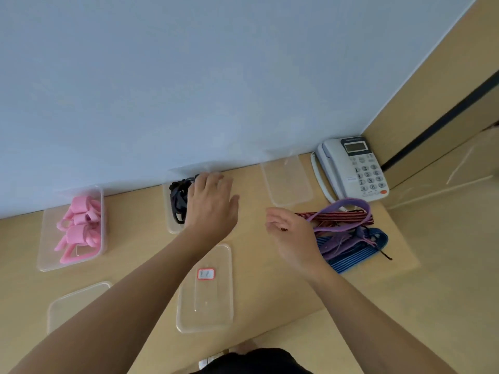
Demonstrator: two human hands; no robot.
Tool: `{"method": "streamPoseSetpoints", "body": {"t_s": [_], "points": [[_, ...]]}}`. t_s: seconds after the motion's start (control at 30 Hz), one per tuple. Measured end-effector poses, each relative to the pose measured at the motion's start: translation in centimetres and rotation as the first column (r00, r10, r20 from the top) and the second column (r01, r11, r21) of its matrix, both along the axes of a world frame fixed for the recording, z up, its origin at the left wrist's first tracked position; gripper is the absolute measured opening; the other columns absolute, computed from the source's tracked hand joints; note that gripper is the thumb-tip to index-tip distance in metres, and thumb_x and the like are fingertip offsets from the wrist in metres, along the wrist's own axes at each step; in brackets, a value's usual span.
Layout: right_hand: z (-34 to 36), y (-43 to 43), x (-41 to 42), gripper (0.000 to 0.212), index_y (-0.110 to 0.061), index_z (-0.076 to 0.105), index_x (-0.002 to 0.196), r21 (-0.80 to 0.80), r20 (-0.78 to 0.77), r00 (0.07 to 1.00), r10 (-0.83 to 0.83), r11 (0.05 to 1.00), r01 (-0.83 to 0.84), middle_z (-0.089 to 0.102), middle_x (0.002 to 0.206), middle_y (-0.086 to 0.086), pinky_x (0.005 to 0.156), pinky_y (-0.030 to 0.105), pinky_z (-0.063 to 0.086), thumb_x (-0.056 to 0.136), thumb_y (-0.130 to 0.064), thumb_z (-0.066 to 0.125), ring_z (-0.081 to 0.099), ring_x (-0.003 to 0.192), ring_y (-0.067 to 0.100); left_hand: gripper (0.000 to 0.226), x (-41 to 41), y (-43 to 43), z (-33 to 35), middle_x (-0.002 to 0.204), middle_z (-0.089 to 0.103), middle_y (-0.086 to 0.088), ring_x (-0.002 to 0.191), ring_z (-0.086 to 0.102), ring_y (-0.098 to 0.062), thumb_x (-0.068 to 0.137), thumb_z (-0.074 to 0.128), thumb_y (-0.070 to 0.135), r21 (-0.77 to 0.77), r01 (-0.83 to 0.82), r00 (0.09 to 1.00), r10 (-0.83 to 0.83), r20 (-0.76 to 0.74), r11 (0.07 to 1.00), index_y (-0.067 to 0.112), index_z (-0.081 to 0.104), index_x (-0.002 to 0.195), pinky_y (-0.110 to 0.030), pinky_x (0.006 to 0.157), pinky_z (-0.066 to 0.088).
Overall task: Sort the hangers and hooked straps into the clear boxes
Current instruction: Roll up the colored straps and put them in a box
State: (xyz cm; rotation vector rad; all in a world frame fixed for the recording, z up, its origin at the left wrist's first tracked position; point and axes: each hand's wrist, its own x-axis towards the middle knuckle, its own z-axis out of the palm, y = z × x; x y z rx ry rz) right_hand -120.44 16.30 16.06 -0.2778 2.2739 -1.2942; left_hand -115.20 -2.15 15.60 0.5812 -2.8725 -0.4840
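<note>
Hovering open over the clear box (168,224) of black pieces (178,197), the left hand (210,201) flanks the right hand (291,236), grip unclear, beside limp, tangled straps (351,238) near the table's (135,252) right edge, likely best lifted mid-length.

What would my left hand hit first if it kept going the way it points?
Most likely the far side of the clear box of black items under your left hand. If the fingers clear its rim, and height is hard to judge, the blue wall behind it.
</note>
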Motion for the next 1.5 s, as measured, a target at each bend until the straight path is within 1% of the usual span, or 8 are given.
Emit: {"method": "streamPoseSetpoints", "body": {"t_s": [0.1,0.23,0.37,0.53,0.7,0.9,1.23,1.5], "points": [[1.3,3.8,0.5,0.027,-0.019,0.072,0.118,0.051,-0.113,0.994,-0.012,0.999,0.018,0.074,0.113,-0.01,0.096,0.026,0.053,0.092,-0.013,0.067,0.067,0.106,0.006,0.033,-0.4,5.4,1.1,0.124,0.068,-0.019,0.116,0.06,-0.044,0.091,0.073,0.015,0.086,0.215,0.971,-0.204,-0.126,0.973,0.001,0.071,0.121,-0.054,0.092,0.052],[2.2,9.0,-0.2,0.028,-0.03,0.074,0.112,0.102,-0.239,0.971,-0.002,0.994,0.027,0.066,0.088,-0.039,0.074,0.004,0.046,0.091,-0.013,0.07,0.06,0.091,-0.019,0.03,-1.4,11.4,1.4,0.13,0.064,-0.014,0.119,0.056,-0.038,0.099,0.06,0.023,0.122,0.436,0.898,-0.423,-0.12,0.892,0.008,0.071,0.122,-0.051,0.096,0.049],[1.5,14.7,-2.4,0.03,-0.02,0.073,0.119,0.249,-0.323,0.946,0.011,0.966,0.073,0.071,0.103,-0.015,0.085,0.017,0.048,0.089,-0.012,0.072,0.061,0.092,-0.001,0.035,-2.8,15.6,0.6,0.121,0.067,-0.007,0.111,0.056,-0.029,0.099,0.045,0.026,0.06,0.545,0.838,-0.546,-0.001,0.836,0.013,0.071,0.119,-0.044,0.099,0.044],[-0.8,20.1,-7.2,0.021,-0.013,0.072,0.105,0.495,-0.358,0.923,0.142,0.867,0.059,0.07,0.097,0.006,0.079,0.041,0.054,0.084,-0.015,0.073,0.063,0.095,0.028,0.026,-5.7,20.1,-1.2,0.102,0.068,-0.004,0.098,0.062,-0.027,0.103,0.046,0.023,-0.008,0.487,0.859,-0.478,0.185,0.873,0.014,0.07,0.108,-0.039,0.077,0.048],[-3.8,22.4,-11.0,0.029,-0.023,0.068,0.114,0.62,-0.302,0.869,0.392,0.773,-0.133,0.057,0.105,0.001,0.083,0.034,0.048,0.087,-0.033,0.074,0.049,0.106,0.025,0.03,-8.0,23.5,-3.7,0.111,0.07,-0.005,0.106,0.062,-0.03,0.1,0.055,0.039,0.045,0.274,0.907,-0.273,0.32,0.961,0.015,0.067,0.113,-0.035,0.073,0.045],[-5.4,23.6,-13.3,0.014,-0.018,0.075,0.098,0.419,-0.386,0.841,0.38,0.884,-0.207,0.061,0.094,0.002,0.072,0.033,0.044,0.087,-0.018,0.068,0.053,0.094,0.027,0.032,-8.6,25.7,-5.4,0.111,0.072,-0.008,0.107,0.062,-0.032,0.097,0.063,0.038,0.026,0.093,0.926,-0.096,0.366,0.995,0.014,0.069,0.117,-0.035,0.072,0.033],[-2.0,23.8,-15.1,0.011,-0.02,0.069,0.101,-0.09,-0.466,0.863,0.193,0.961,-0.263,0.071,0.089,-0.011,0.073,0.038,0.056,0.091,-0.015,0.07,0.068,0.085,0.014,0.022,-9.5,26.4,0.7,0.109,0.069,-0.014,0.087,0.066,-0.043,0.096,0.061,0.013,0.078,-0.134,0.991,0.136,-0.02,0.988,0.007,0.071,0.115,-0.051,0.073,0.054],[7.0,22.2,-15.1,0.015,-0.029,0.07,0.099,-0.429,-0.353,0.934,0.044,0.88,-0.204,0.074,0.086,-0.012,0.076,0.044,0.06,0.09,-0.017,0.074,0.071,0.079,0.009,0.012,-9.8,26.2,11.0,0.094,0.068,-0.004,0.084,0.057,-0.023,0.096,0.067,0.016,0.259,-0.23,0.909,0.302,-0.288,0.938,0.012,0.073,0.105,-0.028,0.066,0.029]]}}
